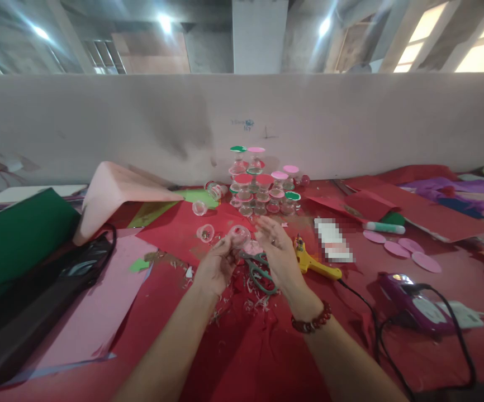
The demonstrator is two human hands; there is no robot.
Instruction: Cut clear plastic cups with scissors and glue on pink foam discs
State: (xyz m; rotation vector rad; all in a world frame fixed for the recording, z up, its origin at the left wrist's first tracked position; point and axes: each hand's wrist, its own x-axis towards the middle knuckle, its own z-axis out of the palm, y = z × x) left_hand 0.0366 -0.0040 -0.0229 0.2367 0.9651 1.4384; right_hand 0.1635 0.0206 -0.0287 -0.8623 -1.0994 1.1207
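A clear plastic cup (238, 235) sits between the person's two hands, at the fingertips of the left hand (216, 267) and a little to the left of the right hand's fingers. The left hand has its thumb and fingers drawn together on the near left side of the cup, pinching it above the desk (397, 363). The right hand (279, 254) is loosely open, its fingers stretched forward and slightly bent beside the cup; it grips nothing that can be made out, and whether its fingertips touch the cup cannot be told. A pale pink patch shows between the hands just below the cup, but it is unclear whether it belongs to it. A beaded bracelet (311, 321) circles the right wrist.

Scissors (262, 278) with green handles lie under and between the hands, partly covered by the right one, among paper shreds (259, 304). A loose clear cup (205, 233) rests just beyond the left hand's fingers, and another (199, 208) farther back. Straight ahead of the hands, well beyond the held cup, rises a stack of cups (261, 192) topped with red, pink and green discs. Near the right hand, on its outer side, lies a yellow glue gun (315, 267); farther right are pink paper circles (397, 249) and a capped marker (385, 228).
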